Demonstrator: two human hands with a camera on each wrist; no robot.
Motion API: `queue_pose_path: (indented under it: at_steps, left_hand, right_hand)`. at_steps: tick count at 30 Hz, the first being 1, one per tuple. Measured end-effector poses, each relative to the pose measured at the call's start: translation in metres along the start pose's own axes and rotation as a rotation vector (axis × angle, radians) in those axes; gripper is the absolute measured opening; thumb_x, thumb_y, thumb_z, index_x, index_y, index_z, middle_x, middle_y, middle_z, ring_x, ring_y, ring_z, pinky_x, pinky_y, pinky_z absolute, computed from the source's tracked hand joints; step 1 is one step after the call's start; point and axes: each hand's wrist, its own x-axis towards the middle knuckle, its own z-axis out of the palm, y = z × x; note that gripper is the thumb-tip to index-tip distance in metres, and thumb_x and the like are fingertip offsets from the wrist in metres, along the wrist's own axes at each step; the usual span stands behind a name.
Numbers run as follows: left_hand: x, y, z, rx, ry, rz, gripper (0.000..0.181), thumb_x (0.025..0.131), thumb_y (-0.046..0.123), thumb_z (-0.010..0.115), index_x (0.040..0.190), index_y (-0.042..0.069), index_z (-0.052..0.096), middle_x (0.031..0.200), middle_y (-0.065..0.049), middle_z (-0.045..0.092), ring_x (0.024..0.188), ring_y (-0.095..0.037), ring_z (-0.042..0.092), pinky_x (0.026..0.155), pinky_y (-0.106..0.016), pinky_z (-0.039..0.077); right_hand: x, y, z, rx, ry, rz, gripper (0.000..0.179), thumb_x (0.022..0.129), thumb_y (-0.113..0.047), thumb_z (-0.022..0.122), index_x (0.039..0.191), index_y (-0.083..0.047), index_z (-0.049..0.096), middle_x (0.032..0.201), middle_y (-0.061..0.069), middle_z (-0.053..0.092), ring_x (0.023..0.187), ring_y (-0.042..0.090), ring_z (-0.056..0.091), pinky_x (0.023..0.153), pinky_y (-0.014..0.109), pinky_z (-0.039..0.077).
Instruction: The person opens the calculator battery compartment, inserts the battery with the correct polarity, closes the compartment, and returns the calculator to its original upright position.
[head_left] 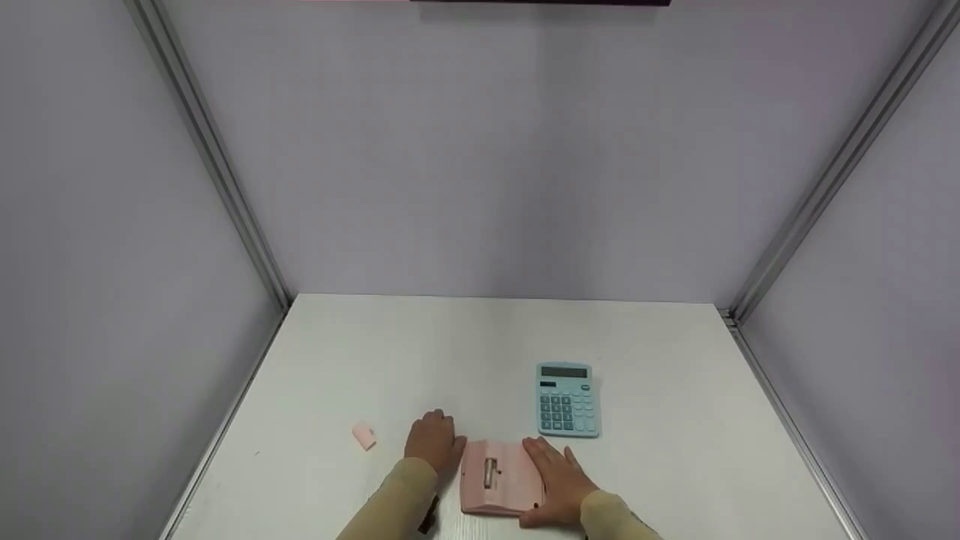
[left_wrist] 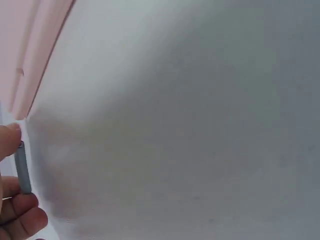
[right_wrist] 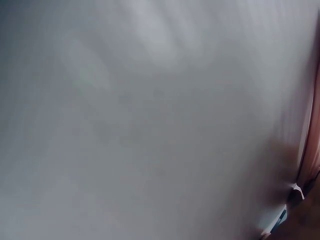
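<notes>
A pink calculator (head_left: 517,476) lies face down in the head view, its narrow battery slot (head_left: 490,473) uncovered and showing something silvery. My right hand (head_left: 562,484) spreads over its right side, with the thumb at the near corner and the fingers at the far edge. At the left side is my left hand (head_left: 435,442), thumb beside the casing. In the left wrist view its fingers pinch a slim grey battery (left_wrist: 22,169) close to the pink casing (left_wrist: 37,45). From the head, the back of the hand hides this battery.
The small pink battery cover (head_left: 364,436) lies on the white table (head_left: 330,360), left of my left hand. Beyond the right hand, a blue calculator (head_left: 568,400) rests face up. Grey panels (head_left: 495,165) enclose the table at the back and sides.
</notes>
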Motion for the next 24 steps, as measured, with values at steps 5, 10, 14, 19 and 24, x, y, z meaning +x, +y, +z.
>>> queue_pose_path:
  at_steps: [5, 10, 14, 19, 24]
  left_hand:
    - [0.001, 0.007, -0.013, -0.139, 0.031, 0.048, 0.039, 0.088, 0.032, 0.07, 0.111, 0.0, 0.065, 0.102, -0.013, 0.06, 0.094, -0.028, 0.06, 0.083, -0.042, 0.053]
    - [0.001, 0.021, -0.025, -0.238, 0.009, 0.107, 0.047, 0.09, 0.035, 0.068, 0.123, 0.001, 0.062, 0.11, -0.012, 0.06, 0.1, -0.025, 0.06, 0.085, -0.037, 0.054]
    - [-0.002, 0.032, -0.028, -0.252, -0.012, 0.162, 0.045, 0.088, 0.038, 0.068, 0.119, 0.005, 0.064, 0.106, -0.007, 0.06, 0.097, -0.019, 0.06, 0.083, -0.032, 0.054]
    - [-0.009, 0.04, -0.027, -0.234, -0.016, 0.225, 0.042, 0.089, 0.036, 0.068, 0.118, 0.006, 0.064, 0.104, -0.004, 0.059, 0.097, -0.017, 0.059, 0.085, -0.032, 0.053]
    - [-0.014, 0.046, -0.023, -0.228, -0.063, 0.233, 0.042, 0.089, 0.037, 0.068, 0.119, 0.007, 0.063, 0.103, 0.0, 0.057, 0.097, -0.015, 0.058, 0.087, -0.031, 0.052]
  right_hand:
    - [0.002, 0.0, 0.002, -0.004, -0.001, 0.008, 0.132, 0.05, -0.084, 0.069, 0.155, -0.026, 0.015, 0.159, -0.003, 0.021, 0.146, 0.023, 0.015, 0.115, 0.058, 0.003]
    - [0.004, 0.001, 0.001, -0.004, 0.004, 0.008, 0.132, 0.05, -0.084, 0.069, 0.155, -0.025, 0.015, 0.159, -0.003, 0.021, 0.146, 0.022, 0.014, 0.115, 0.057, 0.003]
    - [0.005, 0.001, 0.001, -0.008, 0.005, 0.002, 0.132, 0.05, -0.085, 0.068, 0.155, -0.025, 0.015, 0.158, -0.003, 0.021, 0.146, 0.022, 0.015, 0.115, 0.058, 0.004]
    - [0.007, 0.0, 0.002, -0.01, 0.007, 0.001, 0.132, 0.05, -0.086, 0.067, 0.155, -0.025, 0.015, 0.158, -0.004, 0.021, 0.146, 0.02, 0.015, 0.115, 0.058, 0.004]
    - [0.007, 0.001, 0.001, 0.001, 0.012, -0.017, 0.132, 0.051, -0.085, 0.068, 0.155, -0.025, 0.014, 0.159, -0.005, 0.019, 0.146, 0.021, 0.013, 0.115, 0.059, 0.003]
